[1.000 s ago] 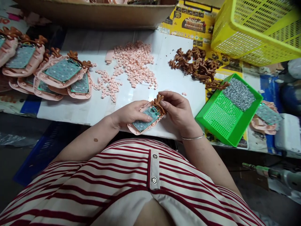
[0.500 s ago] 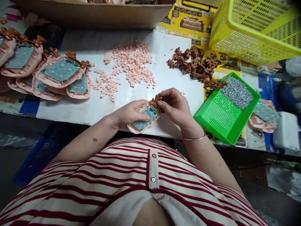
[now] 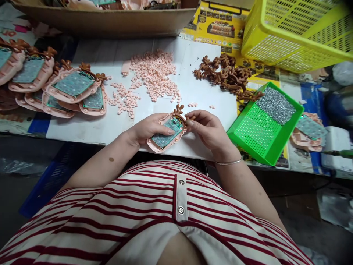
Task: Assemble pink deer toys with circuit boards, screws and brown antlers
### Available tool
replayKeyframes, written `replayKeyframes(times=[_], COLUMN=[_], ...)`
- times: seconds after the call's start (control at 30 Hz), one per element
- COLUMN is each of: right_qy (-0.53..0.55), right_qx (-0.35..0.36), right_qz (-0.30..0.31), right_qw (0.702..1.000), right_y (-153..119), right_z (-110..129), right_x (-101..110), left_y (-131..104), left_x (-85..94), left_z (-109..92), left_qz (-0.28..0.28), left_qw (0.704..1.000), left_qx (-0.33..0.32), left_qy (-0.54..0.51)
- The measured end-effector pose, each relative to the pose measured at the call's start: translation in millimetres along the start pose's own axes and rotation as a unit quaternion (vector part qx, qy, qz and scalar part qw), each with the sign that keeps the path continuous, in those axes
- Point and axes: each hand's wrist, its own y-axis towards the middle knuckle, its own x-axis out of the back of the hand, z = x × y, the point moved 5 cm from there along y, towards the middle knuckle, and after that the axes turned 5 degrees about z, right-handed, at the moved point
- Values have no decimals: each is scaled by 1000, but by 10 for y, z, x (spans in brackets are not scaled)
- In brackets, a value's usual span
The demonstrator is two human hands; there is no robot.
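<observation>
My left hand [image 3: 151,129] grips a pink plastic shell [image 3: 154,148] by its left side, thumb lying across the green circuit board [image 3: 165,138] inside it. A brown antler-shaped piece [image 3: 178,109] sticks up from the shell's far end, with thin wires beside it. My right hand [image 3: 205,127] pinches the right-hand end of this brown piece between thumb and fingertips, at the shell's upper right edge. The fingers partly hide that end. Beyond the hands lie a heap of small pink plastic rings [image 3: 158,75] and a pile of brown antler pieces [image 3: 226,75].
Stacked pink shells with boards [image 3: 73,86] fill the left side. A green basket [image 3: 248,136] holding small silvery screws [image 3: 275,105] stands at right, below a yellow crate [image 3: 275,48]. A cardboard box [image 3: 104,22] borders the back. A screwdriver-like tool [image 3: 339,153] shows at far right.
My right hand has shifted slightly down along the brown piece, leaving its left antler uncovered. The shell has moved a little left and my left thumb higher on the board. The camera view has shifted slightly.
</observation>
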Motion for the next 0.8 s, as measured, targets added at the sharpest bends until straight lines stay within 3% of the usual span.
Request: replayKeyframes(times=[0.3,0.53,0.8], right_qy=[-124,-8,-35], right_qx=[66,-25,7], right_qz=[-63,-37,-68], right_qw=[988,999,997], right_y=[-64,-44,-17], right_z=[19,-46,-11], right_x=[-8,28,42], left_y=[2,4,8], left_x=[7,-12,35], left_z=[-1,1,5], left_qz=[-3,4,-14], left_qw=[1000,999,1000], left_qx=[1,-7,-15], left_qy=[-15,-31,-6])
